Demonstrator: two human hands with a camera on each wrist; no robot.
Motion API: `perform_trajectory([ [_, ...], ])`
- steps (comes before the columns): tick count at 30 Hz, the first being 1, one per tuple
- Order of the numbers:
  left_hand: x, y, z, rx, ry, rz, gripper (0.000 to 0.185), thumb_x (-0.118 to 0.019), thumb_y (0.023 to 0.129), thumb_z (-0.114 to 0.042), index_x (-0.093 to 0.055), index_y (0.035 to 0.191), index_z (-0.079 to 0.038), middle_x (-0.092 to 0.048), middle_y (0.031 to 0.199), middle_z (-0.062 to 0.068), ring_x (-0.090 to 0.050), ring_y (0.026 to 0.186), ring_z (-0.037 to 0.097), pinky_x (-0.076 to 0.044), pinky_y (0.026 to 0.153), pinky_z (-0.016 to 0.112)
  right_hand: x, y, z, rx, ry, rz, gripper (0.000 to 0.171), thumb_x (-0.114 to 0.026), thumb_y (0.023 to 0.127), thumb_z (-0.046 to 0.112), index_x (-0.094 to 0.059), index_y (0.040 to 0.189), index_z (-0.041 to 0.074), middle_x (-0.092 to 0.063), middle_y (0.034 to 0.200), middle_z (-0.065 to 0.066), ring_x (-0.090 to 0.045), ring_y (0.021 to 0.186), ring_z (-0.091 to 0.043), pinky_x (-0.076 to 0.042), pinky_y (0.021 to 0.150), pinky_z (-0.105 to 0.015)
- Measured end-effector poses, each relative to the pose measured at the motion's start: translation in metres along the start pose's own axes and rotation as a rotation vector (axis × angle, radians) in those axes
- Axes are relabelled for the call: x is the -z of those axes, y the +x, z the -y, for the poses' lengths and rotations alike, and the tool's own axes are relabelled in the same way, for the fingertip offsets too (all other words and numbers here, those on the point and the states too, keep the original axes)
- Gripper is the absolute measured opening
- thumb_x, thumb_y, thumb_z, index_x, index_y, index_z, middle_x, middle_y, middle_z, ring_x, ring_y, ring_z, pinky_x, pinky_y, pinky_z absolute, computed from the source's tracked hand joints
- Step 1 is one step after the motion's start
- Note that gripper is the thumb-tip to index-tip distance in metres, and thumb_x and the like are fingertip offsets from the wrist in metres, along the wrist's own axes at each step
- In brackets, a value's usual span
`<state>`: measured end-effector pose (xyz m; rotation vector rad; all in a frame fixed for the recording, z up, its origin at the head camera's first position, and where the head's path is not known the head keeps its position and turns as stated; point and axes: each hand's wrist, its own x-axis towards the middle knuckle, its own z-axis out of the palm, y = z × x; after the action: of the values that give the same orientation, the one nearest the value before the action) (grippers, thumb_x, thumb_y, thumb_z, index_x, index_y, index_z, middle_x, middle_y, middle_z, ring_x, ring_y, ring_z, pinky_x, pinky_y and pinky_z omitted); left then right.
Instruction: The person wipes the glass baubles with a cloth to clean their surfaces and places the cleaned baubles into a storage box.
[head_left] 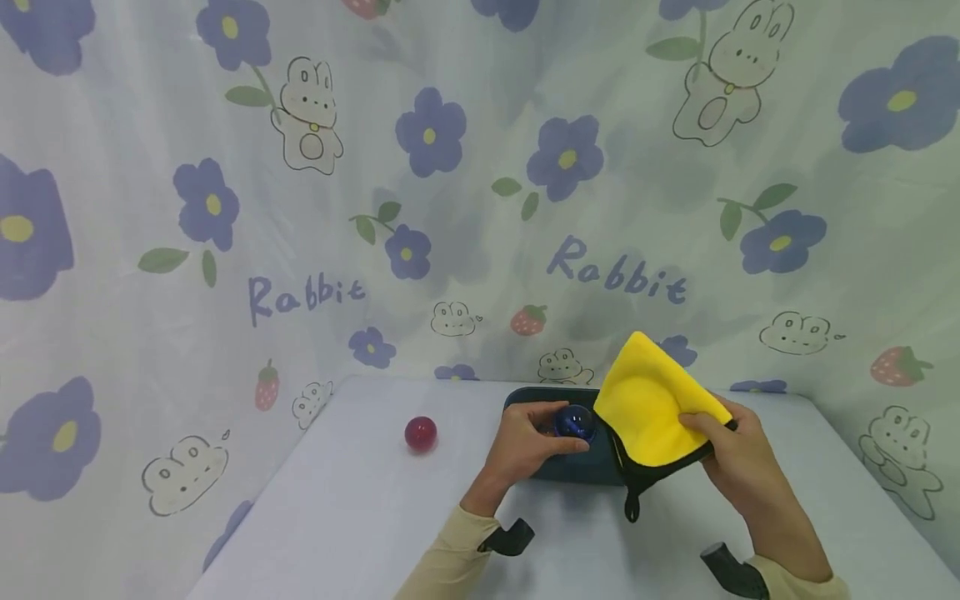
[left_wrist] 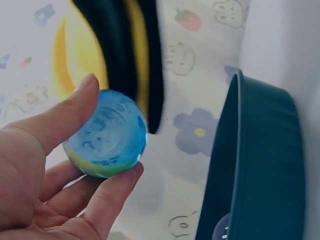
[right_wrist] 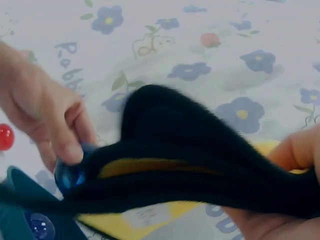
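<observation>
My left hand point(head_left: 521, 443) holds a see-through blue ball point(head_left: 575, 423) between thumb and fingertips, above the dark teal basin point(head_left: 573, 472). The left wrist view shows the ball point(left_wrist: 107, 135) pinched from both sides. In my right hand point(head_left: 738, 450) is a yellow cloth point(head_left: 648, 408) with a black edge and a hanging black loop, gripped at its right side. The cloth's black side point(right_wrist: 165, 120) looks folded in the right wrist view and overlaps the ball point(right_wrist: 70, 175). Whether cloth and ball touch, I cannot tell.
A red ball point(head_left: 421, 434) lies on the white table point(head_left: 360, 500), left of the basin. Inside the basin sits a dark purple-blue ball point(right_wrist: 40, 226), partly hidden. Behind the table hangs a patterned curtain point(head_left: 480, 208) with flowers and rabbits.
</observation>
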<state>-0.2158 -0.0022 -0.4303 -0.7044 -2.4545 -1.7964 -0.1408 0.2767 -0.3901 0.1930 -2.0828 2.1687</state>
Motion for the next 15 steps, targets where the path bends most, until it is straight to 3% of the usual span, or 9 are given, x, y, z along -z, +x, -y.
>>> perform_trajectory([
  [4, -0.004, 0.007, 0.006, 0.012, 0.019, 0.011, 0.061, -0.094, 0.074, -0.028, -0.073, 0.129, -0.011, -0.078, 0.118, 0.001, -0.072, 0.096, 0.013, -0.059, 0.08, 0.02, 0.002, 0.001, -0.002, 0.05, 0.181, -0.089, 0.028, -0.055, 0.106, 0.01, -0.043, 0.131, 0.006, -0.052, 0.118, 0.002, -0.059, 0.104, -0.007, -0.058, 0.091, -0.018],
  [9, -0.012, 0.018, 0.011, 0.016, 0.029, 0.048, 0.06, -0.093, 0.074, -0.026, -0.073, 0.128, -0.01, -0.079, 0.115, 0.003, -0.071, 0.094, 0.009, -0.059, 0.079, 0.021, 0.002, 0.0, 0.001, 0.09, 0.386, -0.16, 0.033, -0.053, 0.107, 0.007, -0.038, 0.136, 0.007, -0.048, 0.125, 0.002, -0.054, 0.113, -0.009, -0.057, 0.095, -0.018],
  [15, -0.026, 0.03, 0.015, 0.037, 0.043, 0.079, 0.059, -0.093, 0.074, -0.023, -0.073, 0.127, -0.006, -0.079, 0.114, 0.006, -0.071, 0.095, 0.007, -0.059, 0.078, 0.021, 0.003, 0.001, 0.004, 0.085, 0.462, -0.213, 0.039, -0.054, 0.107, 0.009, -0.035, 0.141, 0.009, -0.047, 0.129, 0.003, -0.051, 0.118, -0.011, -0.056, 0.097, -0.018],
])
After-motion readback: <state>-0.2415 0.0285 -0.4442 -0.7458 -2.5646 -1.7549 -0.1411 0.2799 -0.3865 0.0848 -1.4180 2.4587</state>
